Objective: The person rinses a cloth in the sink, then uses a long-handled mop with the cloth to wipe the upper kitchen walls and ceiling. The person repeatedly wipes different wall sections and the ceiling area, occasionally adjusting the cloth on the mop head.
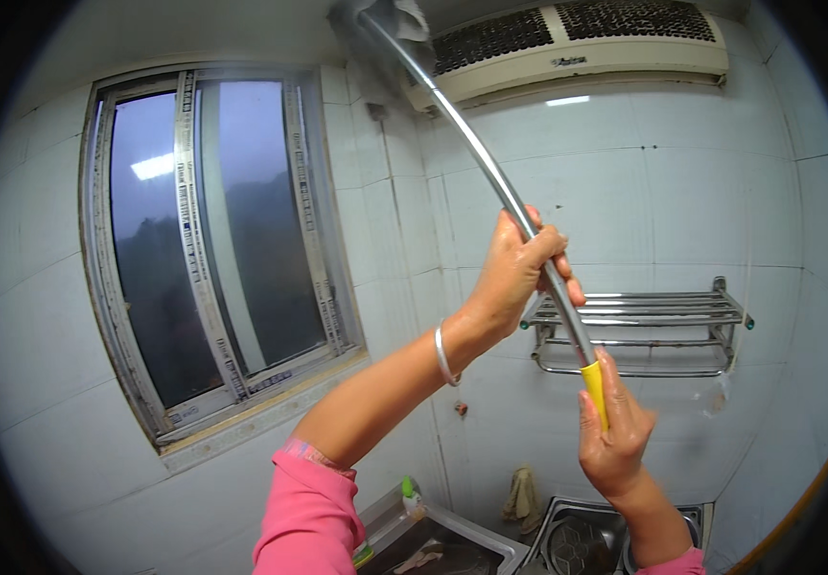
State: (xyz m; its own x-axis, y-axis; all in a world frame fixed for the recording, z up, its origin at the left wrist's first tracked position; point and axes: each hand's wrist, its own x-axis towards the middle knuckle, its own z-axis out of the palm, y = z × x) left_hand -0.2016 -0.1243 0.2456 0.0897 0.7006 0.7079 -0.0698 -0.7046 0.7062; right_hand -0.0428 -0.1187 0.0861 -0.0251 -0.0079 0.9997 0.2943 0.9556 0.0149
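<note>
My left hand (521,266) is closed around the middle of a long metal pole (482,154). Lower down, my right hand (616,438) grips the pole's yellow end (596,395). The pole slants up and to the left. At its top a greyish-white cloth or mop head (412,21), partly blurred, is up by the ceiling, at the left end of a cream vent unit (572,54) with dark, dirty grilles. Whether the cloth touches the ceiling or the unit, I cannot tell.
A sliding window (205,237) is in the tiled wall at left. Behind my hands hangs a metal towel rack (644,316). Below are a steel sink (457,528) with a green-capped bottle (411,496) on its edge, a hanging cloth (523,499) and a gas stove (579,543).
</note>
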